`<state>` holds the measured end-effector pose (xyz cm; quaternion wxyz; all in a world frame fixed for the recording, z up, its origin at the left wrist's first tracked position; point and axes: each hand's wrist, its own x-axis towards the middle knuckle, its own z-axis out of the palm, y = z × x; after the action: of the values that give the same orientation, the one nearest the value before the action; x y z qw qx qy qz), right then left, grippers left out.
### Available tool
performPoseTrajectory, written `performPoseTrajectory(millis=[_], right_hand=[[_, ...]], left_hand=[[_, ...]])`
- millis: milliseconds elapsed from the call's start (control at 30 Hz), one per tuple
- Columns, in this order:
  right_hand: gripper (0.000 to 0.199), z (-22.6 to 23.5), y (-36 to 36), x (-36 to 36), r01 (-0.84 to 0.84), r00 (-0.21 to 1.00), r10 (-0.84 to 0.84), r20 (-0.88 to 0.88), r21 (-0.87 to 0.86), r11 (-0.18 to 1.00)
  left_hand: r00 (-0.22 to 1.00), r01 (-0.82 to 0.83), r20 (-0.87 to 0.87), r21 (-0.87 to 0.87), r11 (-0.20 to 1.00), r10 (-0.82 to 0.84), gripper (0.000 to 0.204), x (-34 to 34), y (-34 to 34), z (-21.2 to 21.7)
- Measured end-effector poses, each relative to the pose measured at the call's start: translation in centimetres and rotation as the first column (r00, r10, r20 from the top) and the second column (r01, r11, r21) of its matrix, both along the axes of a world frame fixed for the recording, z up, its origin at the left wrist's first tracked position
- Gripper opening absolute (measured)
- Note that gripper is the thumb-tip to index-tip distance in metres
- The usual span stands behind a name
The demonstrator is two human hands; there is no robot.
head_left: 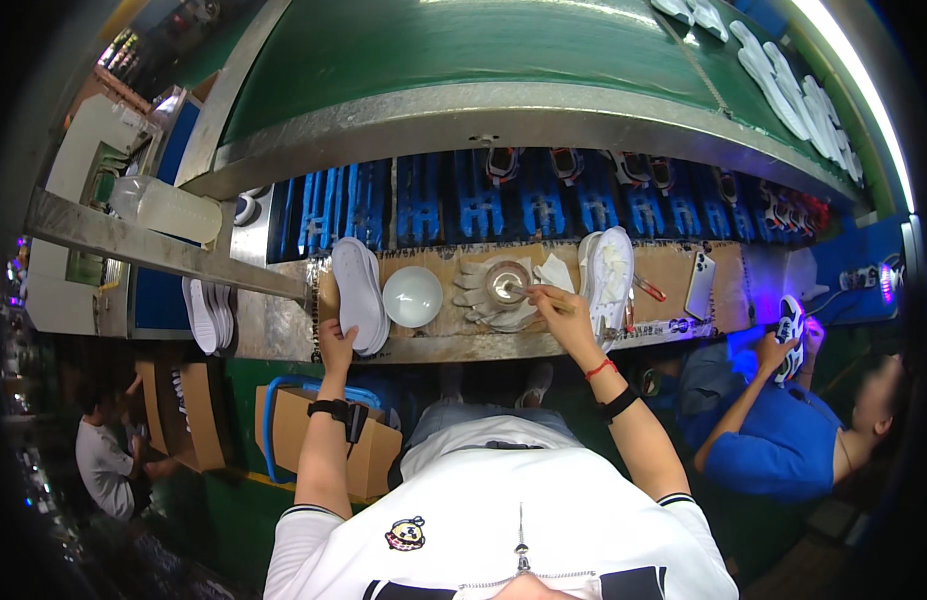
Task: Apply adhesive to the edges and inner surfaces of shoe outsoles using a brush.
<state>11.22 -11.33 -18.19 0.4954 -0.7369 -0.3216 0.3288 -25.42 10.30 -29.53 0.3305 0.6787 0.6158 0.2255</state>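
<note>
My left hand (337,346) grips the near end of a white shoe sole (357,290), which lies on top of another on the bench, thumb on its edge. In my right hand (566,318) is a thin wooden-handled brush (540,292), its tip reaching into a small round bowl (507,266). That bowl rests on pale work gloves (472,291). A white bowl (414,297) sits between the soles and the gloves. Right of the brush lie more white soles (611,275), and a crumpled white cloth or paper (555,272) is beside them.
Cardboard (724,300) covers the bench. A phone (701,284), red-handled tool (650,289) and more soles (210,314) lie there. Beyond runs a blue rack (419,205) with shoes, under a green belt (434,45). A co-worker in blue (774,435) holds a shoe (788,338). Boxes (284,425) stand left.
</note>
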Motion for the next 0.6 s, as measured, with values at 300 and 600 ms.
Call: performPoseTrajectory(millis=[300, 600], right_hand=[[0.024, 2.2, 0.0, 0.0, 0.015, 0.993, -0.012, -0.121, 0.019, 1.0], [0.024, 3.1, -1.1, 0.5, 0.08, 0.979, -0.056, -0.194, 0.117, 0.99]], left_hand=[[0.78, 0.155, 0.533, -0.673, 0.723, 0.329, 0.028, -0.5, 1.3, 7.0], [0.64, 0.436, 0.761, -0.471, 0.767, 0.104, 0.052, 8.6, -5.5, 19.1]])
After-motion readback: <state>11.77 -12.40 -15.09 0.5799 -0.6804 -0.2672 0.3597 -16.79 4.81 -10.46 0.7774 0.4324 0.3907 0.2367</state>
